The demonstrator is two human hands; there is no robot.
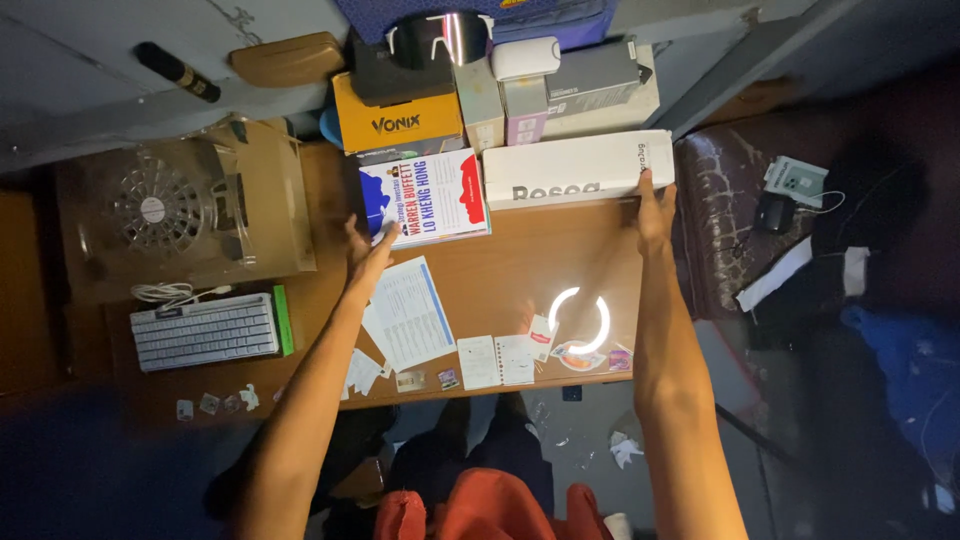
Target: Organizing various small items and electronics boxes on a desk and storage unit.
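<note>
Book (435, 197) left of long box (575, 170) — keyboard (205, 331) far left

You are sitting at cluttered home desk (560, 250), looking down: white keyboard (205, 331) lying left, product boxes (500, 110) stacking along back edge, book (430, 197) and papers (408, 312) spreading out, worn seat (720, 220) standing right.

A white keyboard (205, 330) is seen at the left, a clear fan (152, 208) in the upper left, an orange box (398, 122) stacked up top.
</note>
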